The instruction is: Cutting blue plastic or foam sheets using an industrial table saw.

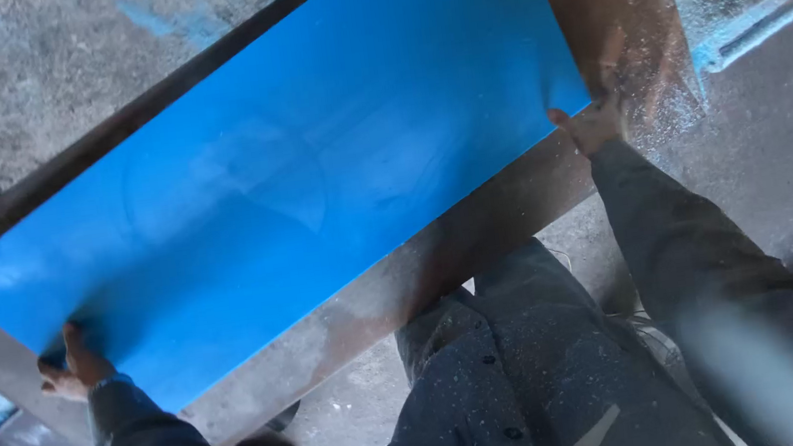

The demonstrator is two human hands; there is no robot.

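Gripping the big blue sheet (278,157) at opposite ends, left hand (76,365) clasping the near-left corner, right hand (594,125) clasping the right corner, sheet lying flat and skewed on the rusty metal table (441,253); dust-strewn, apparently not yet squared up.

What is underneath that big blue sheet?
The blue sheet lies on a rusty metal table dusted with pale shavings. Only the table's edges show; whatever lies beneath the sheet's middle is covered.
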